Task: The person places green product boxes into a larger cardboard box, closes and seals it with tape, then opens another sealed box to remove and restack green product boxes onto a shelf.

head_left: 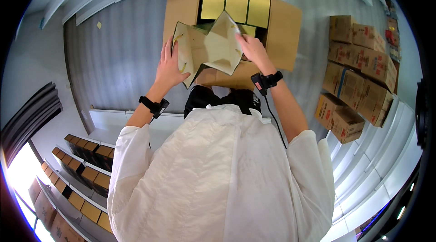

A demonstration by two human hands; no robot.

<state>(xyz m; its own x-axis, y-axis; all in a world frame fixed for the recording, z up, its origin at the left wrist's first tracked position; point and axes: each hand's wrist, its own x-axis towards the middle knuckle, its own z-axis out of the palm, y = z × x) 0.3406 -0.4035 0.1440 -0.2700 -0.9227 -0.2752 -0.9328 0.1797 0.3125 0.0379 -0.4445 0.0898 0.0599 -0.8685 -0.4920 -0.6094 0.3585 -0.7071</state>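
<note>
Between my hands is a paper bag (213, 47), pale inside and dark outside, with yellow cord handles and its mouth spread toward me. My left hand (171, 68) supports its left wall, fingers along the outer side and thumb near the lower corner. At the right edge, my right hand (254, 51) grips the rim between thumb and fingers. Just beyond the bag stands an opened cardboard carton (284, 33) with its flaps folded out. Several gold-topped boxes (236, 6) sit inside it; the bag hides part of them.
Stacked brown cartons (349, 83) stand on the right. At the lower left, shelves hold rows of gold-topped dark boxes (91, 175). A small yellow piece (99, 25) lies on the grey floor (122, 51). A cable (274, 117) hangs from my right wristband.
</note>
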